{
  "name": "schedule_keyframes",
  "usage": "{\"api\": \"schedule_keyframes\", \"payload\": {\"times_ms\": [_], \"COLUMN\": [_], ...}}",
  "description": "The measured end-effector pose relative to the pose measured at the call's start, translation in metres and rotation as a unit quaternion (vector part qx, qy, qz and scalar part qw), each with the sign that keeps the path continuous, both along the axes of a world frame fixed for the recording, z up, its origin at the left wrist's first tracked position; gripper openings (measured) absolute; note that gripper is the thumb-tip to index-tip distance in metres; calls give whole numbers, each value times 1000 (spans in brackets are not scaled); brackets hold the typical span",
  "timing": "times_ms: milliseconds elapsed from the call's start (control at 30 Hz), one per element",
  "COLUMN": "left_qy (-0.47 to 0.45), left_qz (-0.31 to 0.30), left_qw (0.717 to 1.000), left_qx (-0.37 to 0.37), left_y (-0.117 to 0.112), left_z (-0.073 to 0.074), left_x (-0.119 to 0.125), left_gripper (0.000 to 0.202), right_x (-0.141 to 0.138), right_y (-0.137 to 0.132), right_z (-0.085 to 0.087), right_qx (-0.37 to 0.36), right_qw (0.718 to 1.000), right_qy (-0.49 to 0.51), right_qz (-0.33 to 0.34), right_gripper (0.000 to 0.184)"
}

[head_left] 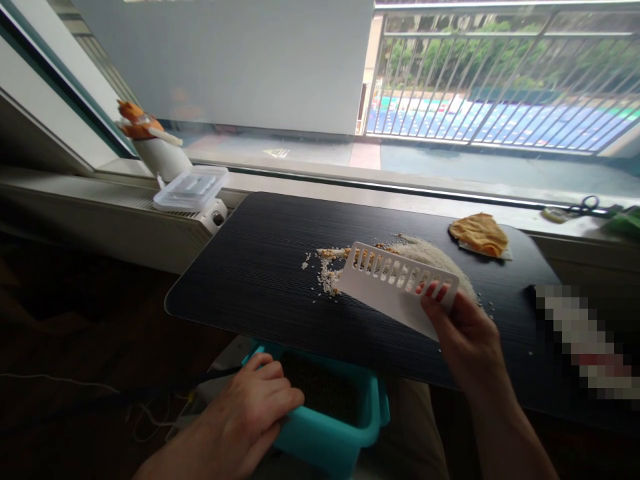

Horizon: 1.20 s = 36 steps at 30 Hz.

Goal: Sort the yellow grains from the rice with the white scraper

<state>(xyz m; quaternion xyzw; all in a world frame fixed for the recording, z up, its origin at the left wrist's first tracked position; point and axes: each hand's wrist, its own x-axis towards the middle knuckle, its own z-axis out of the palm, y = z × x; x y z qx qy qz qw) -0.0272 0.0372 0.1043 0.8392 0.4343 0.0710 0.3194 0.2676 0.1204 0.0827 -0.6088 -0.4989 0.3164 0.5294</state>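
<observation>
My right hand (463, 320) pinches the right end of a flat white slotted plastic scraper (385, 300), held tilted over the dark table. Behind it and through its slots show a pile of white rice (425, 257) and some yellow-orange kernels (334, 253). Loose grains (329, 277) lie just left of the scraper. Below the table's front edge, my left hand (265, 390) grips the left rim of a turquoise plastic bin (345, 430). Dark, fine-looking contents lie in the bin, too dim to make out.
A folded yellow cloth (480, 235) lies at the table's (260, 267) back right. On the left, a clear plastic lid (193, 187) and a white container (163, 157) stand on the heater ledge. Scissors (587, 205) rest on the windowsill at right. White cables (100, 383) hang at lower left.
</observation>
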Motion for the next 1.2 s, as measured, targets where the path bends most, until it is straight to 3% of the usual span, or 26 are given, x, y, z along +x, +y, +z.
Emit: {"api": "schedule_keyframes", "payload": {"times_ms": [333, 500, 700, 967, 1033, 1200], "left_qy": [-4, 3, -2, 2, -2, 13], "left_qz": [-6, -7, -11, -13, -12, -8], "left_qw": [1000, 1000, 1000, 1000, 1000, 1000], "left_qx": [3, -2, 13, 8, 7, -4], "left_y": [1, 0, 1, 1, 1, -1], "left_z": [0, 0, 1, 0, 0, 2], "left_x": [-1, -1, -1, 0, 0, -5], "left_gripper": [33, 33, 35, 31, 30, 30], "right_x": [2, -2, -3, -3, -5, -24], "right_y": [-5, -16, -12, -15, -15, -14], "right_z": [3, 8, 6, 10, 8, -2], "right_qx": [9, -23, -3, -6, 4, 0], "right_qw": [1000, 999, 1000, 1000, 999, 983], "right_qy": [-3, 14, 14, 12, 20, 54], "right_qz": [17, 32, -6, 14, 38, 177], "right_gripper": [26, 25, 23, 20, 18, 15]}}
